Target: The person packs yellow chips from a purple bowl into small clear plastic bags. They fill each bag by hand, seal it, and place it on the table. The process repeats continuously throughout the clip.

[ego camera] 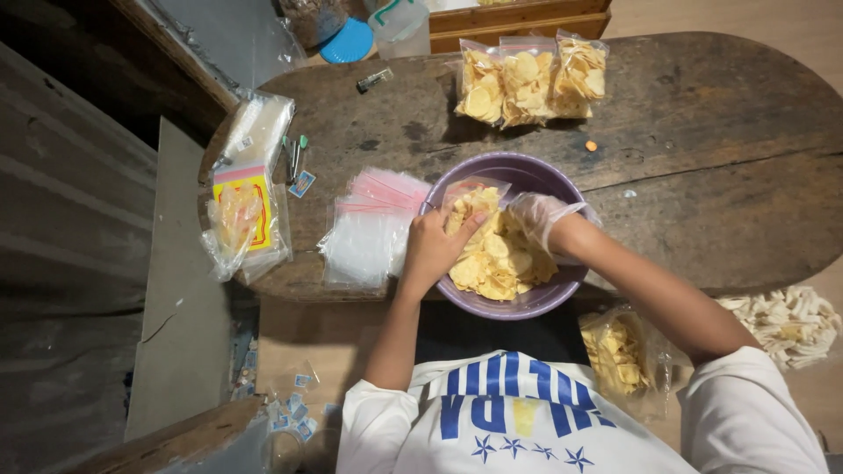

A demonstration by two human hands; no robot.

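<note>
A purple bowl (527, 303) of yellow chips (500, 263) sits at the near edge of a dark wooden table (702, 132), right in front of the person. The left hand (432, 248) is bare and closed on a small clear bag (470, 200) part-filled with chips, held over the bowl's left rim. The right hand (537, 218), in a thin clear glove, is cupped over the chips beside the bag; whether its fingers pinch any chips cannot be told. Just left of the bowl lies a stack of empty bags (369, 230). Three filled bags (529, 79) stand in a row at the far side. A packet (246, 206) with a yellow label lies at the table's left end.
</note>
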